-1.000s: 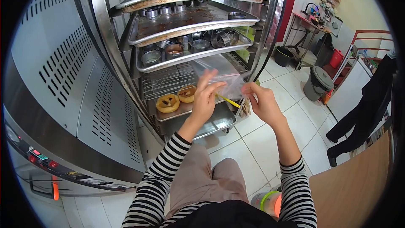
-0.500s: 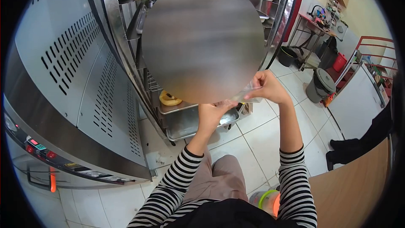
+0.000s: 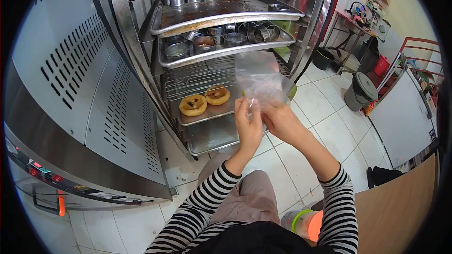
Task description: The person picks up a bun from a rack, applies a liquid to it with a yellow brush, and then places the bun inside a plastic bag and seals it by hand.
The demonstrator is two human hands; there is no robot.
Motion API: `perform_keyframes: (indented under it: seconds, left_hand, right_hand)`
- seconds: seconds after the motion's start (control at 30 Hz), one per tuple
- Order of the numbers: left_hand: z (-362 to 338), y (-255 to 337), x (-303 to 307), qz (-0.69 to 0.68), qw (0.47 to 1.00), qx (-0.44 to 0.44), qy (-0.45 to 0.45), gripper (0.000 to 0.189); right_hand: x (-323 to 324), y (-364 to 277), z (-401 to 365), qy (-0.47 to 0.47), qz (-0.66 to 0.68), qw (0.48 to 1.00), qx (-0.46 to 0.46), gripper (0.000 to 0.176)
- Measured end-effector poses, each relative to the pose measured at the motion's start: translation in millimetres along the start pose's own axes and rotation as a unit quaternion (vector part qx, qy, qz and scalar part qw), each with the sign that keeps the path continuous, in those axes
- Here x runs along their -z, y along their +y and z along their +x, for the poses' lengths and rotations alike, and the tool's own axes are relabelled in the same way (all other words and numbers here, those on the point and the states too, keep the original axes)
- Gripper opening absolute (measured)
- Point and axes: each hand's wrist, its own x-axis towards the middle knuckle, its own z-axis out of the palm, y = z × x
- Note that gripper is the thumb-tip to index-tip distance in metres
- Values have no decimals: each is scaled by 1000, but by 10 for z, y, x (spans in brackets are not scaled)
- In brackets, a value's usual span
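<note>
Both my hands are closed on a clear plastic bag (image 3: 261, 73) held up in front of the rack. My left hand (image 3: 248, 124) pinches its near edge, fingers pointing up. Beside it, my right hand (image 3: 282, 121) grips the bag's lower right part, its fingertips partly hidden. What the bag contains, if anything, I cannot make out. Beyond and left of my hands, two round golden breads (image 3: 193, 105) with dark bits on top lie on a metal tray (image 3: 195, 121).
A metal rack (image 3: 141, 42) holds trays with several round metal molds (image 3: 205, 43) and a wire grid (image 3: 202, 77). A large steel oven (image 3: 99, 94) stands left. At right are a lidded bin (image 3: 360, 91) and a wooden table (image 3: 395, 207). A container with an orange lid (image 3: 314, 226) sits below.
The large blurred round patch over the rack is gone, so trays and breads show. My right hand has moved left and down, close to my left hand, which has shifted slightly right.
</note>
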Motion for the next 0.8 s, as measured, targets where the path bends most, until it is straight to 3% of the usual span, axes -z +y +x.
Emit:
perform_keyframes:
  seconds: [0.03, 0.07, 0.1, 0.2, 0.27, 0.3, 0.4, 0.47, 0.5, 0.57, 0.7, 0.77, 0.8]
  left_hand:
    - [-22, 6, -23, 79, 994, -80, 14, 13]
    - [-45, 37, -60, 79, 994, -79, 14, 13]
    - [-70, 82, -104, 48, 996, -66, 25, 16]
    - [-126, 67, -114, -4, 999, -26, 24, 19]
    - [-145, 81, -136, 34, 995, -92, 12, 13]
    - [-155, 112, -159, 32, 995, -95, 4, 15]
    - [-154, 93, -171, 6, 998, -63, -20, 17]
    - [-158, -7, -148, 3, 998, -50, -32, 17]
    - [-155, 10, -128, 25, 997, -59, -36, 18]
    - [-155, 39, -120, 48, 996, -66, -40, 19]
    - [-153, 91, -110, 33, 997, -68, -18, 14]
    - [-155, 121, -88, 17, 998, -51, -11, 13]
    - [-170, 135, -71, 96, 990, -97, -22, 15]
  right_hand:
    - [-67, 121, -63, -94, -37, 994, -28, 20]
    - [-70, 165, -58, -187, -73, 978, -56, 23]
    - [-39, 207, -48, -188, -73, 978, -57, 23]
    - [-2, 365, 12, -161, -6, 983, -85, 29]
    - [-181, 540, -34, -35, -41, 998, 16, 27]
    - [-233, 574, -39, -37, -39, 998, 17, 27]
    - [-324, 493, 57, -22, -114, 992, 44, 33]
    - [-283, 311, 192, 72, -287, 955, 34, 37]
    - [-264, 320, 215, 72, -286, 955, 34, 37]
    - [-227, 394, 269, -26, -244, 969, 12, 41]
    - [-327, 494, 330, -120, -251, 960, -31, 42]
    - [-272, 432, 412, -247, -84, 965, 36, 41]
    - [-299, 423, 412, -247, -83, 965, 36, 41]
